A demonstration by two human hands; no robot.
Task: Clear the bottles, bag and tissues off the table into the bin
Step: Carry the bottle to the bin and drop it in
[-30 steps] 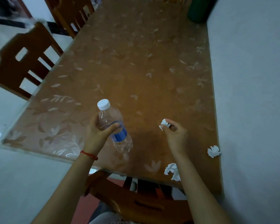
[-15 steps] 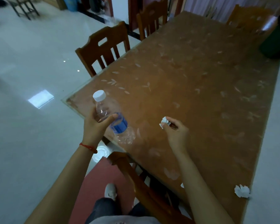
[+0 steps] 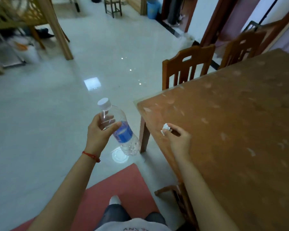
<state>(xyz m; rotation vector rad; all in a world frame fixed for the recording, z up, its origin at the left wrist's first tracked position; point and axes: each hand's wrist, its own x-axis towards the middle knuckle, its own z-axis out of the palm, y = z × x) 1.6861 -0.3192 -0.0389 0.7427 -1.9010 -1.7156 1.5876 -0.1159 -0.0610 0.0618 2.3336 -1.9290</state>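
Left hand (image 3: 99, 130) gripping clear bottle (image 3: 118, 128), blue label unreadable, right hand (image 3: 178, 139) pinching crumpled tissue (image 3: 165, 131)

A glossy pale tiled floor (image 3: 57, 114) reflects ceiling lights. A red mat (image 3: 117, 184) lies near a brown patterned table (image 3: 240, 130). Two wooden chairs (image 3: 188, 65) stand along its far side. Dark red door frames (image 3: 212, 22) line the white wall.
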